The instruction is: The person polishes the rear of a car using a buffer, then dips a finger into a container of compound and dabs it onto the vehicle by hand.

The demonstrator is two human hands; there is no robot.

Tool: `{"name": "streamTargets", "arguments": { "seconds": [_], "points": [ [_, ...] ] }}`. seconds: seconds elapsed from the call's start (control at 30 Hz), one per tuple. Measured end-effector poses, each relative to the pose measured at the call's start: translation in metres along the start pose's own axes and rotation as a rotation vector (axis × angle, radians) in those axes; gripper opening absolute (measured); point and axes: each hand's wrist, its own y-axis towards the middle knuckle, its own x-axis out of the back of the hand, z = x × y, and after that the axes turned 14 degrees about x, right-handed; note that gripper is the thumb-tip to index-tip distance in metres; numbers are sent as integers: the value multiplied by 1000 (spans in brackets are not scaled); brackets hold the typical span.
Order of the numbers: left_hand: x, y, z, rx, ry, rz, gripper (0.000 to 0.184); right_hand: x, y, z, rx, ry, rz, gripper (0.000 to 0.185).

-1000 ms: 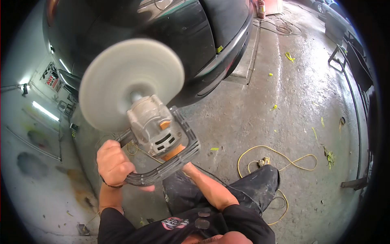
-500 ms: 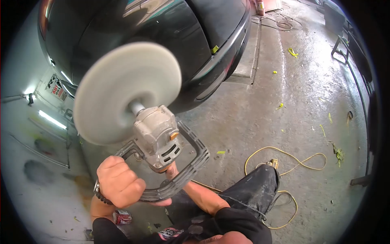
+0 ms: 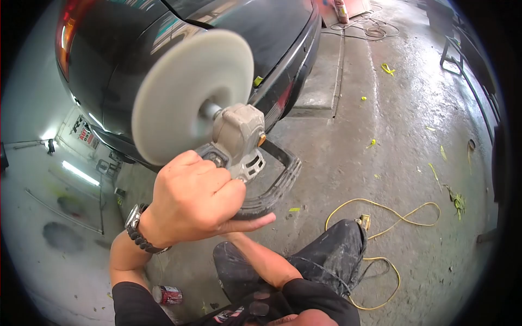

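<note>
My left hand (image 3: 198, 198), with a watch and a dark bracelet at the wrist, is closed around the looped handle of a rotary polisher (image 3: 239, 127). Its thumb lies stretched along the underside of that handle. The polisher's round white pad (image 3: 187, 92) is blurred, as if spinning, and is tilted towards the rear of a dark car (image 3: 109, 60). Whether pad and car touch, I cannot tell. My right forearm (image 3: 263, 261) runs up behind my left hand to the polisher's rear body; the right hand itself is hidden there.
A yellow cord (image 3: 399, 217) loops over the concrete floor (image 3: 348, 168) beside my knee. A red can (image 3: 167, 294) lies at lower left. Yellow-green tape scraps (image 3: 387, 69) are scattered on the right. A coiled hose (image 3: 375, 30) lies at the back, near a metal stand (image 3: 452, 57).
The polisher has moved up and to the right in view, its pad further over the car. My left hand has moved up and right with it, now covering my right hand.
</note>
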Motion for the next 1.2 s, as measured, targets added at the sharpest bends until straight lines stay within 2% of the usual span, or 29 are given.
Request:
{"name": "streamTargets", "arguments": {
  "seconds": [0.13, 0.43, 0.57, 0.7, 0.8, 0.87, 0.93, 1.2],
  "points": [
    [3, 2, -3, -4, 8, -16, 58, -2, 1, 2, -6, 15, 23, 103],
    [25, -63, 0, 87, 52, 134, 66, -24, -50, -36, -63, 110, 77, 104],
    [28, -49, -4, 67, 45, 122, 64, -25, -50, -35, -56, 135, 93, 104],
    [18, -14, -11, 60, 22, 24, 63, -3, -37, -30, 31, 204, 91, 105],
    [5, 16, -13, 25, 17, -51, 59, -16, -18, 17, 62, 340, 31, 100],
    [-5, 34, -11, 22, 6, -75, 57, -28, -7, 56, -19, 269, -145, 105],
    [-14, 48, -6, 33, 1, -83, 56, -27, 4, 84, -30, 192, -192, 104],
    [2, 51, 25, 129, -102, -187, 53, 1, 23, 139, -125, -81, -183, 103]
  ]
}}
